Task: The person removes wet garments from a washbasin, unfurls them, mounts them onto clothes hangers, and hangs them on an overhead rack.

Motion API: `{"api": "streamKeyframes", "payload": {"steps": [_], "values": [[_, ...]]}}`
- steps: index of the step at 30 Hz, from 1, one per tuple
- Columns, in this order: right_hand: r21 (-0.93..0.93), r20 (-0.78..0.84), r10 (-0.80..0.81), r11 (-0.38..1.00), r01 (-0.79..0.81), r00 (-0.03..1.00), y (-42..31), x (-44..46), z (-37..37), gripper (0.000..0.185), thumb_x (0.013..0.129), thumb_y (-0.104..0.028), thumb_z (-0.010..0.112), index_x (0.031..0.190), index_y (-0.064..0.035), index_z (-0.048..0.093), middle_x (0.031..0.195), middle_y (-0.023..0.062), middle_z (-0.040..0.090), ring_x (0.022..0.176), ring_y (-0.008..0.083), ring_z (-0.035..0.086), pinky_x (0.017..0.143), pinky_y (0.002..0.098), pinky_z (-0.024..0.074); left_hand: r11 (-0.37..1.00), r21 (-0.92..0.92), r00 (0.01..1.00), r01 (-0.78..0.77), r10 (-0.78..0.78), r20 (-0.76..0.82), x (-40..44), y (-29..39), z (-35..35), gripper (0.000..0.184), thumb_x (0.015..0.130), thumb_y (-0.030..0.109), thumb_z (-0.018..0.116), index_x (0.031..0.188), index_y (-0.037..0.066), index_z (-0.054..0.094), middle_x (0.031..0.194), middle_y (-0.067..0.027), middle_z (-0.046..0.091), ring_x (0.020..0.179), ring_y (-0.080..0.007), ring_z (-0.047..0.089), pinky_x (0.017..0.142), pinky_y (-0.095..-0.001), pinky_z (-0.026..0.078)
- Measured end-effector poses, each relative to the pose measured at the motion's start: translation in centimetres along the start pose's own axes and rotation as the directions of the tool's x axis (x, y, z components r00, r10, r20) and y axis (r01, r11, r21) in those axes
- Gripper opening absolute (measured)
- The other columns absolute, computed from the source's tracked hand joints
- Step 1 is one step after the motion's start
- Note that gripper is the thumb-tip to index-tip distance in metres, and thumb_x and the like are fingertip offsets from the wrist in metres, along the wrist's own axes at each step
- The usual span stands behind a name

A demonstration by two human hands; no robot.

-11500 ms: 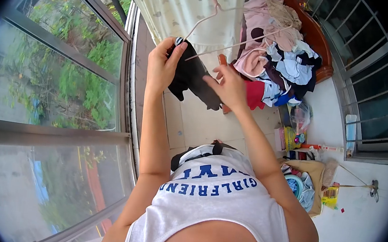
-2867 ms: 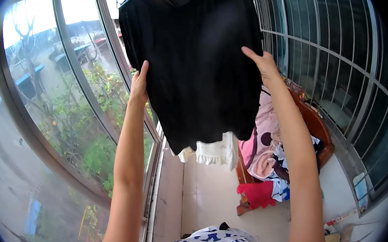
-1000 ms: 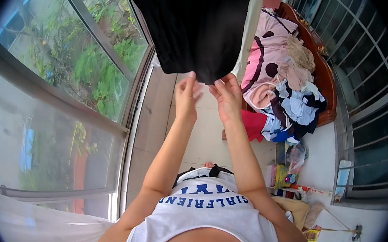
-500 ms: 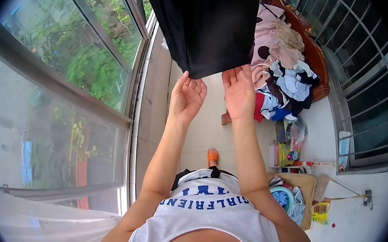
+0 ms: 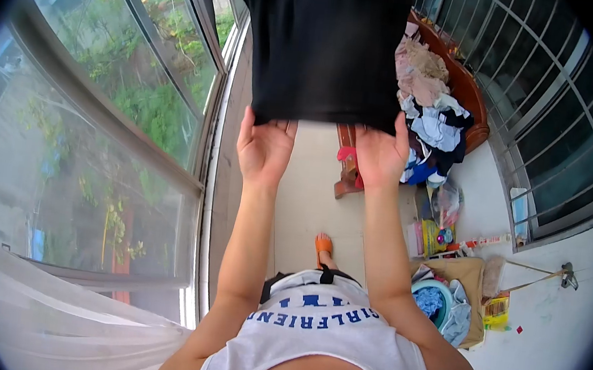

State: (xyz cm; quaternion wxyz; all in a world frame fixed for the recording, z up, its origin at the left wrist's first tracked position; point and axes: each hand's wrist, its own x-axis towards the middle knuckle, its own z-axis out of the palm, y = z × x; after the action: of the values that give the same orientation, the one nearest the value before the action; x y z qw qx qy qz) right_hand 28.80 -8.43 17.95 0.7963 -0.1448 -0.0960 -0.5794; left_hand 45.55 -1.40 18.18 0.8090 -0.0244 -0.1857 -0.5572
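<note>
A black garment hangs in front of me, its top running out of view, so its exact kind does not show. My left hand grips the left corner of its lower edge, thumb at the outer side and fingers partly behind the cloth. At the right corner, my right hand grips the same edge in the same way. Between the two hands the hem is stretched almost straight. Both palms face up toward me.
Piled clothes lie on a wooden bench to the right, beside a barred window. A teal basin with clothes stands lower right. Sliding windows and a sheer curtain line the left.
My hands have moved apart, the left one leftward and the right one slightly rightward to the garment's corner. The hem has gone from slanted and bunched to wide and nearly level.
</note>
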Motion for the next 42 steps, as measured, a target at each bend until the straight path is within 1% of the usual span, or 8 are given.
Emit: {"api": "streamKeyframes", "payload": {"steps": [8, 15, 21, 23, 29, 33, 39, 42], "values": [[0.205, -0.026, 0.187, 0.962, -0.178, 0.982, -0.3, -2.0, 1.7, 0.055, 0.082, -0.043, 0.058, 0.118, -0.0025, 0.053, 0.124, 0.0111, 0.052, 0.115, 0.0264, 0.047, 0.102, 0.0395, 0.0321, 0.929, -0.228, 0.953, 0.290, -0.259, 0.159, -2.1, -1.0, 2.2, 0.055, 0.086, 0.051, 0.046, 0.126, 0.012, 0.048, 0.132, -0.0053, 0.045, 0.124, -0.0219, 0.038, 0.106, -0.0401, 0.023], [-0.045, 0.080, -0.038, 0.998, 0.041, 0.996, -2.4, -1.7, 2.0, 0.050, 0.090, -0.035, 0.047, 0.132, -0.0104, 0.039, 0.138, 0.0066, 0.036, 0.129, 0.0266, 0.030, 0.107, 0.0473, 0.0173, 0.997, 0.007, 0.995, 0.074, -0.074, 0.071, -1.2, 0.4, 3.9, 0.045, 0.090, 0.041, 0.044, 0.125, 0.012, 0.049, 0.136, -0.0060, 0.040, 0.128, -0.0246, 0.032, 0.107, -0.0444, 0.018], [0.146, 0.480, -0.083, 0.989, 0.014, 0.873, -3.3, -3.5, 4.0, 0.052, 0.090, -0.037, 0.044, 0.133, -0.0085, 0.037, 0.140, 0.0095, 0.034, 0.128, 0.0276, 0.031, 0.107, 0.0461, 0.0196, 0.995, -0.061, 0.975, 0.082, -0.068, 0.213, -1.6, 1.2, 5.7, 0.045, 0.091, 0.037, 0.043, 0.124, 0.007, 0.047, 0.135, -0.0078, 0.041, 0.126, -0.0246, 0.036, 0.107, -0.0428, 0.021], [0.384, 0.124, 0.039, 0.919, -0.084, 0.992, -4.0, -2.6, 4.0, 0.055, 0.089, -0.041, 0.044, 0.135, -0.0116, 0.035, 0.142, 0.0090, 0.030, 0.129, 0.0298, 0.029, 0.106, 0.0483, 0.0187, 0.987, -0.135, 0.976, 0.087, -0.057, 0.208, -1.1, 1.4, 4.8, 0.045, 0.092, 0.037, 0.042, 0.125, 0.007, 0.047, 0.134, -0.0080, 0.042, 0.128, -0.0228, 0.032, 0.108, -0.0418, 0.018], [0.112, 0.379, -0.050, 0.994, 0.008, 0.924, -4.7, -4.6, 4.8, 0.060, 0.088, -0.040, 0.048, 0.131, 0.0003, 0.036, 0.134, 0.0113, 0.041, 0.124, 0.0263, 0.038, 0.106, 0.0383, 0.0236, 0.991, 0.078, 0.987, -0.106, 0.096, 0.126, -1.8, 2.4, 4.3, 0.041, 0.092, 0.030, 0.043, 0.126, 0.006, 0.046, 0.132, -0.0084, 0.044, 0.123, -0.0242, 0.039, 0.106, -0.0426, 0.025], [0.107, -0.028, -0.029, 0.994, 0.031, 0.999, -6.1, -3.5, 2.3, 0.057, 0.090, -0.041, 0.045, 0.128, 0.0012, 0.040, 0.133, 0.0116, 0.043, 0.122, 0.0279, 0.040, 0.105, 0.0403, 0.0250, 0.984, -0.176, 0.998, -0.023, 0.013, -0.057, -0.5, 3.6, -0.1, 0.038, 0.092, 0.030, 0.042, 0.123, 0.008, 0.049, 0.129, -0.0074, 0.047, 0.120, -0.0228, 0.043, 0.104, -0.0395, 0.029], [-0.061, 0.017, -0.172, 0.983, 0.173, 0.985, -6.5, -5.3, 2.8, 0.051, 0.090, -0.040, 0.044, 0.125, -0.0025, 0.045, 0.130, 0.0099, 0.047, 0.119, 0.0265, 0.043, 0.103, 0.0396, 0.0282, 0.942, 0.268, 0.977, -0.204, 0.211, 0.001, -2.5, 3.6, 1.6, 0.041, 0.092, 0.030, 0.044, 0.120, 0.002, 0.050, 0.125, -0.0086, 0.051, 0.116, -0.0209, 0.047, 0.100, -0.0359, 0.034], [-0.034, -0.029, -0.189, 0.982, 0.188, 0.982, -8.0, -5.1, 1.3, 0.049, 0.090, -0.040, 0.044, 0.123, -0.0036, 0.048, 0.128, 0.0087, 0.049, 0.117, 0.0252, 0.045, 0.102, 0.0391, 0.0295, 0.773, 0.632, 0.870, -0.065, 0.354, -0.343, -2.8, 4.2, 0.8, 0.040, 0.090, 0.031, 0.050, 0.117, 0.001, 0.052, 0.122, -0.0090, 0.052, 0.112, -0.0188, 0.049, 0.096, -0.0302, 0.037]]}}
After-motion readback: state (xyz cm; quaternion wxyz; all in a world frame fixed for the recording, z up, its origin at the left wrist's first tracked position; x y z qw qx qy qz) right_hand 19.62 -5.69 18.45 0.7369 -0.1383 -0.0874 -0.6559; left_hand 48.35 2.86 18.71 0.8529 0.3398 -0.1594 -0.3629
